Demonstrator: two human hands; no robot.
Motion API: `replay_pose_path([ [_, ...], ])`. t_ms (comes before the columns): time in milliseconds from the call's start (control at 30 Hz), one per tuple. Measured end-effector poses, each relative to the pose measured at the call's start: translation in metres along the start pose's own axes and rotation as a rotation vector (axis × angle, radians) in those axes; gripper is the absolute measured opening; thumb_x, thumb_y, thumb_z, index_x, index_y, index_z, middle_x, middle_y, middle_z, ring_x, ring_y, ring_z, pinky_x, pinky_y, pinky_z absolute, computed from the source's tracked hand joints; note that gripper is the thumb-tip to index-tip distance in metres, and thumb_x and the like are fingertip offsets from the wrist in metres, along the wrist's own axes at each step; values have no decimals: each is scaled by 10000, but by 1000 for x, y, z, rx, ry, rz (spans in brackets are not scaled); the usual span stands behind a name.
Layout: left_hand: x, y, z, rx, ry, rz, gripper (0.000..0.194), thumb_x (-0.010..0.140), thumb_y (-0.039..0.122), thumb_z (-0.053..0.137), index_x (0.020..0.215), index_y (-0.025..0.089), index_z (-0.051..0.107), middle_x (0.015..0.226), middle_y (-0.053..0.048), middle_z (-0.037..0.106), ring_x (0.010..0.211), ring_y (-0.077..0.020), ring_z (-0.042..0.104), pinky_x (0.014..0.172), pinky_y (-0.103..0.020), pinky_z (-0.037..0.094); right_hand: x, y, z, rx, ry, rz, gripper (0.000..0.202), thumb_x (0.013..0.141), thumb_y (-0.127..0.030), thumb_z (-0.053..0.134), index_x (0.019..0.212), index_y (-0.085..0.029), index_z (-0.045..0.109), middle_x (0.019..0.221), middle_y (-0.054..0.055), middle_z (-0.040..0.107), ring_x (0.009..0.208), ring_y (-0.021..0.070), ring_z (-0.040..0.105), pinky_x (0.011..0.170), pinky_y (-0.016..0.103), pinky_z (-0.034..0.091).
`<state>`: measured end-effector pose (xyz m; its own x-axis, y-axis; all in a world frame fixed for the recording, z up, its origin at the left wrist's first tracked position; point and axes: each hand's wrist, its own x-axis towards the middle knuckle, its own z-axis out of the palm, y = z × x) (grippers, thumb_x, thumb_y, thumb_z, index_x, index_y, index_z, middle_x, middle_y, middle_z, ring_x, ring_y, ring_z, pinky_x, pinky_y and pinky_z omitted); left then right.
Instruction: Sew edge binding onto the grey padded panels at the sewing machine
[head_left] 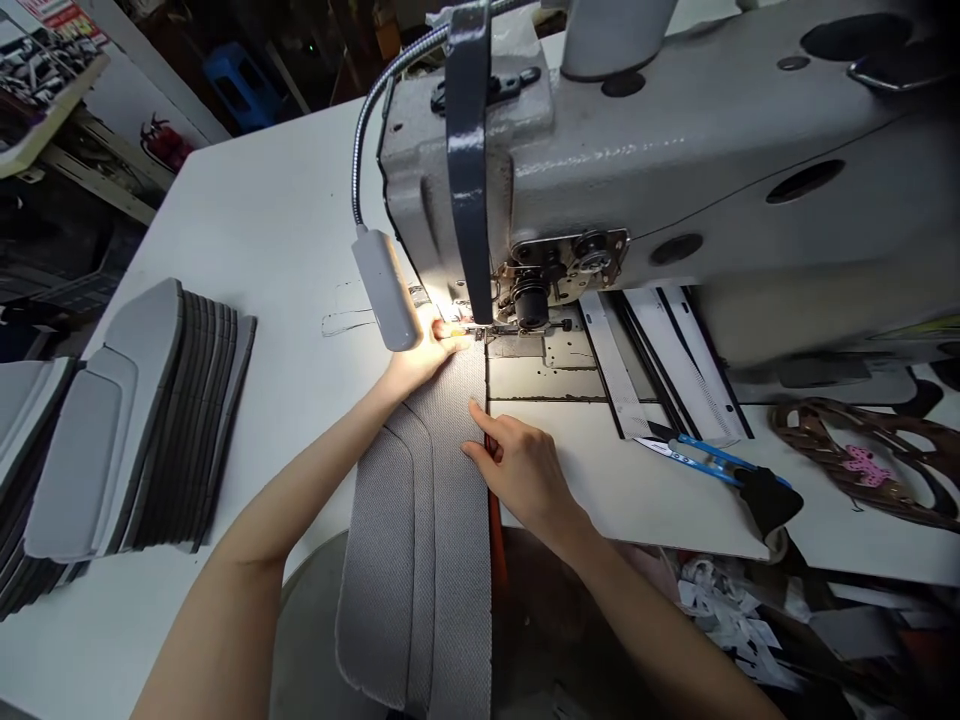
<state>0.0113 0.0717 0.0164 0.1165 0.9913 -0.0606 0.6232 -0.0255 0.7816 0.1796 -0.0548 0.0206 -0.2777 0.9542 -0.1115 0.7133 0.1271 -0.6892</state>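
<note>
A long grey fabric panel (pixel 457 500) with curved stitched seams runs from the sewing machine's presser foot (pixel 481 336) down past the table's front edge. My left hand (pixel 424 350) is right beside the foot, its fingers closed on the panel's far end; the lamp partly hides it. My right hand (pixel 521 460) is at the panel's right edge, thumb and forefinger on the fabric, the other fingers curled and partly hidden. The grey sewing machine (pixel 675 180) stands over the table, and a small lamp (pixel 386 290) on a bendable neck lights the needle area.
Stacked grey padded panels (pixel 150 420) stand on the left of the white table (pixel 292 200). To the right lie blue-handled thread snips (pixel 705 460), white ruler-like strips (pixel 652 350) and a brown strappy item (pixel 862 460) with a pink bow. A blue stool (pixel 240 85) is behind.
</note>
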Motion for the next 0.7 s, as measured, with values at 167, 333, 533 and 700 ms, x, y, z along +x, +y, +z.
replay_pose_path([
  [167,-66,18,19,425,-38,272,231,951,160,508,1110,179,675,1261,-131,661,1204,-280,580,1083,-467,452,2,-1,-2,-10,-18,2,378,881,-203,681,1260,-205,696,712,-1,636,642,154,557,642,270,392],
  [333,-86,6,28,527,96,519,322,1005,167,401,1266,157,590,1363,-136,618,1262,-247,559,1085,-433,482,4,-4,-3,-29,-23,22,398,907,-233,667,1303,-201,656,792,21,673,690,159,586,640,265,381],
  [533,-80,-4,28,501,160,617,290,1001,152,390,1203,162,598,1297,-131,657,1200,-251,596,1037,-452,503,-4,-5,-9,-19,-40,-29,385,948,-279,631,1324,-198,627,849,34,697,760,159,628,693,258,413],
  [700,-78,-7,29,521,163,643,315,971,105,385,1192,165,601,1294,-134,658,1190,-264,599,1008,-465,506,1,20,-56,-248,228,180,234,999,-275,529,1161,-180,668,1070,98,691,909,195,656,665,264,402],
])
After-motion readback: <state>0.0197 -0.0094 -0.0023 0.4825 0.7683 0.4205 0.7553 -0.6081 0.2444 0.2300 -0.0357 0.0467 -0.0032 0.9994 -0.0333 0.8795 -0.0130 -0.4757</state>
